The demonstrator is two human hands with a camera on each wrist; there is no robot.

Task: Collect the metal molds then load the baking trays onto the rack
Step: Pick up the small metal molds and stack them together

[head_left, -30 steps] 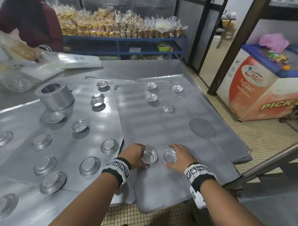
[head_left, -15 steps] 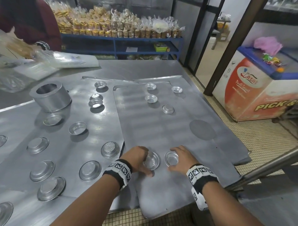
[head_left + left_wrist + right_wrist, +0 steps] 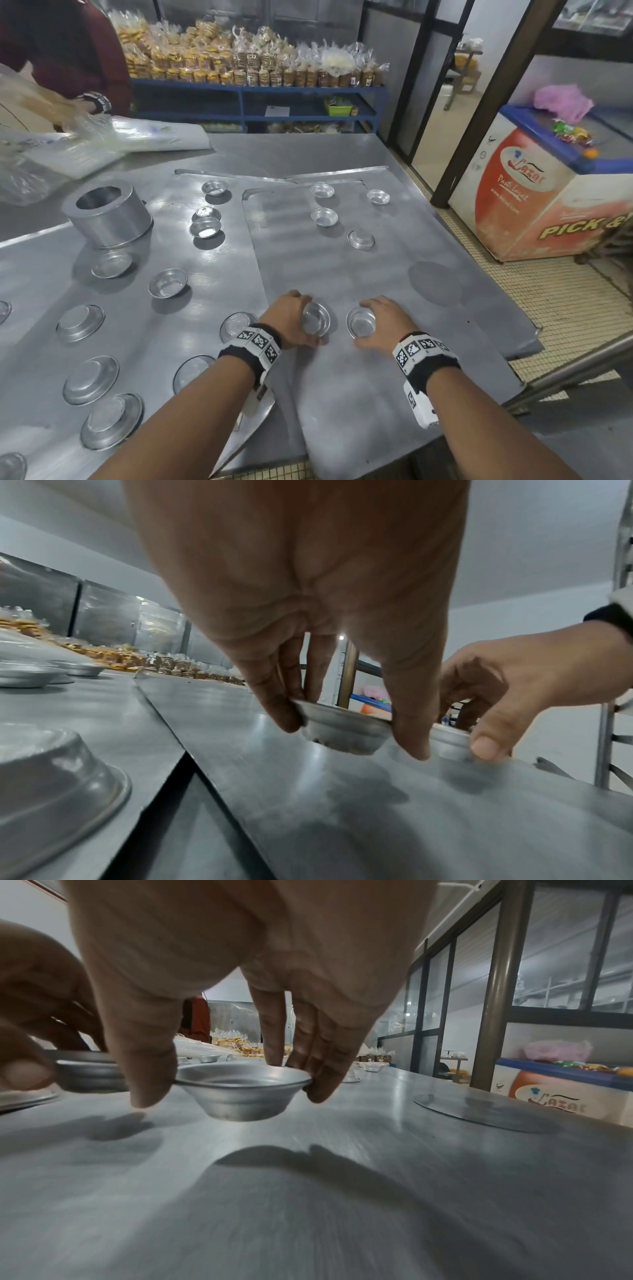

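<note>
The left hand (image 3: 291, 320) pinches 1 mold (image 3: 315, 318) by its rim; the right hand (image 3: 383, 325) pinches a 2nd mold (image 3: 360, 322) just beside it, apparently barely clear of the baking tray (image 3: 359, 394). Best nest 1 inside the other, keeping both level.

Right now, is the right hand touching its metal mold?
Touching. The right wrist view shows the right hand pinching the metal mold at its rim, thumb against one side, fingers against the other.

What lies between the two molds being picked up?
Only bare tray surface between the left mold and the right mold, shown in the head view.
</note>
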